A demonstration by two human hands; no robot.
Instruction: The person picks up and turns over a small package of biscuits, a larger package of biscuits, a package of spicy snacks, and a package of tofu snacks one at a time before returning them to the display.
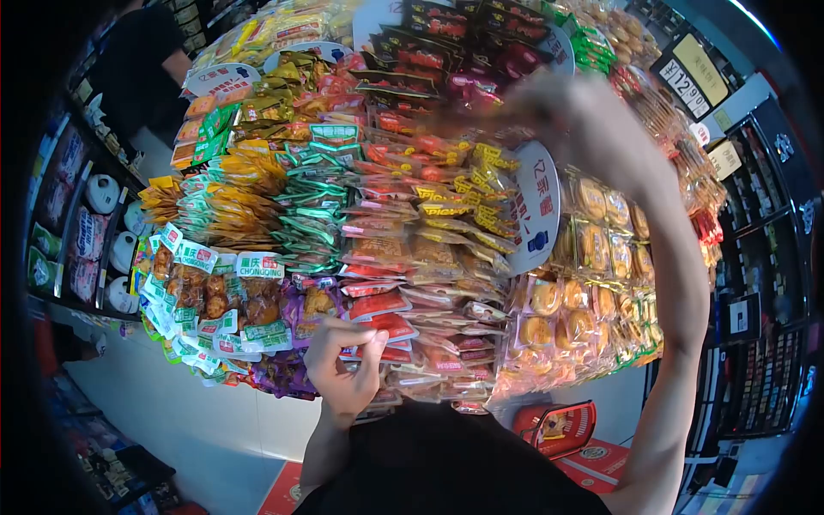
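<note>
My left hand is closed at the near edge of the display, thumb and forefinger pinched together. Its fingertips overlap red snack packets at the front of a row; I cannot tell what the pinch holds. Smeared by motion, my right hand reaches to the far middle of the display, over red packets and beside black snack bags. A dark blur at its fingertips hides what is there. Packets with yellow lettering lie nearer to me, below that hand.
Vacuum-packed brown snacks hang over the left front corner, with green packets behind. A white sign divides the rows from packed round cakes. A red basket stands on the floor; a person is at far left.
</note>
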